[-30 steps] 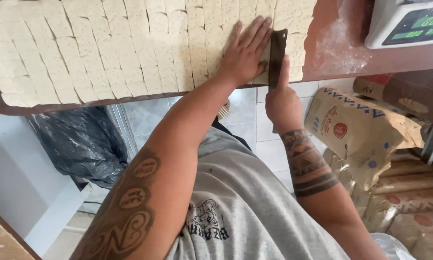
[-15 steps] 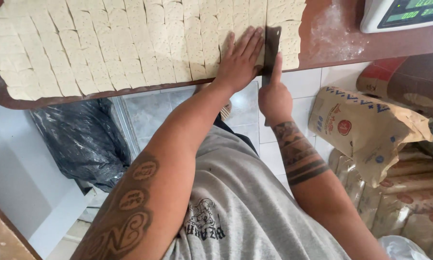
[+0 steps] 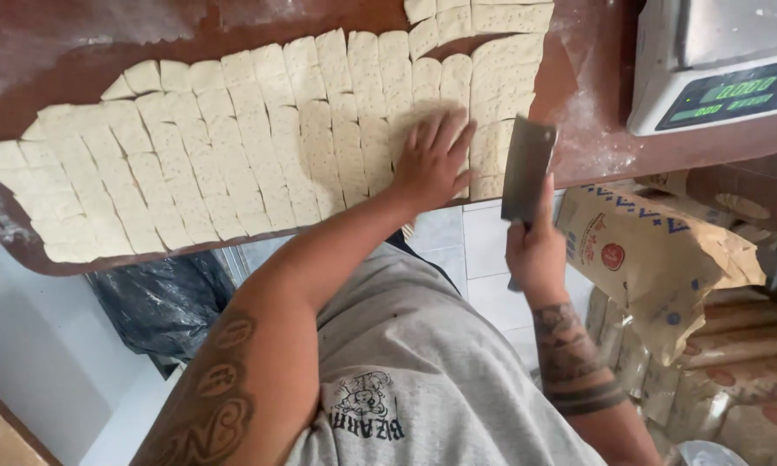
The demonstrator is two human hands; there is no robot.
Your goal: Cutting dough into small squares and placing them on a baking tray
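Observation:
A sheet of pale dough (image 3: pixel 233 147), cut into several rows of small rectangles, lies on a reddish-brown floured table (image 3: pixel 78 78). My left hand (image 3: pixel 432 160) rests flat, fingers spread, on the dough pieces near the right end of the sheet. My right hand (image 3: pixel 535 255) grips the handle of a dark cleaver (image 3: pixel 527 168), blade upright at the table's near edge, just right of the last cut pieces. More cut strips lie at the far top edge (image 3: pixel 492 17).
A digital scale (image 3: pixel 716 69) stands on the table at the right. Brown paper sacks (image 3: pixel 656 250) are stacked on the floor to the right. A black plastic bag (image 3: pixel 164 302) hangs under the table at the left.
The cleaver has come off the dough and now sits right of my left hand at the table edge. My left hand stays flat on the pieces. More of the table shows.

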